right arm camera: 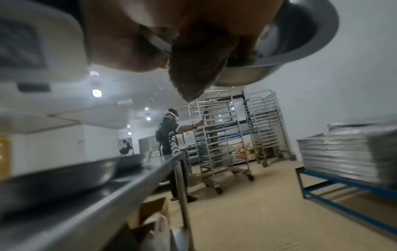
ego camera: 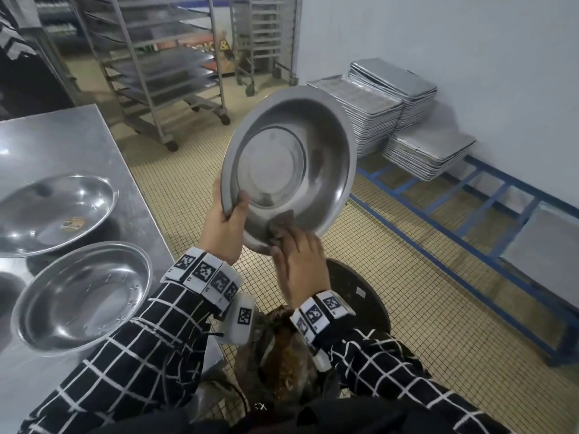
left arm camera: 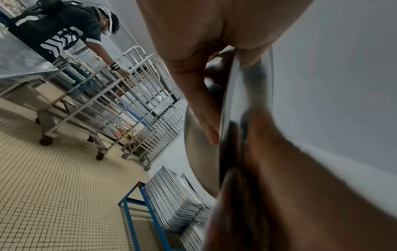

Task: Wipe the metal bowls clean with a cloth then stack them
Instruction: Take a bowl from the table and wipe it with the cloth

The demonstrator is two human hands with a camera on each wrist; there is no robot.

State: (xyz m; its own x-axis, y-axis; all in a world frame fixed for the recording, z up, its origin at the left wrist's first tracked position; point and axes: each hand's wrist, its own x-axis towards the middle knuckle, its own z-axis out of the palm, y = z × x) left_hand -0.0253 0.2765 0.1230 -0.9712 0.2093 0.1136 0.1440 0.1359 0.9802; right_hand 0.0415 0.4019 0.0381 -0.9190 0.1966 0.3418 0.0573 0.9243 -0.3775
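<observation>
From the head view, we hold a metal bowl [ego camera: 291, 170] tilted up off the floor, our left hand [ego camera: 224, 227] pinching its near-left rim while our right hand [ego camera: 300, 261] presses a cloth [ego camera: 282, 222] inside the near wall; two more bowls [ego camera: 81, 296] wait on the steel table [ego camera: 62, 142] at left. The left wrist view shows fingers [left arm camera: 199, 101] behind the thin rim, thumb in front. In the right wrist view the cloth [right arm camera: 197, 68] drapes under our curled fingers; we judge the bowl light, stiff and slick, best gripped at its rim.

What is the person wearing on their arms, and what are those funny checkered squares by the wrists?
Both arms wear black sleeves with a thin white grid: the left sleeve and the right sleeve. Each wrist has a white band of blocks printed with black-and-white square codes, the left wristband and the right wristband. A rounded white box with one more code hangs under the left wrist. The hands are bare.
</observation>
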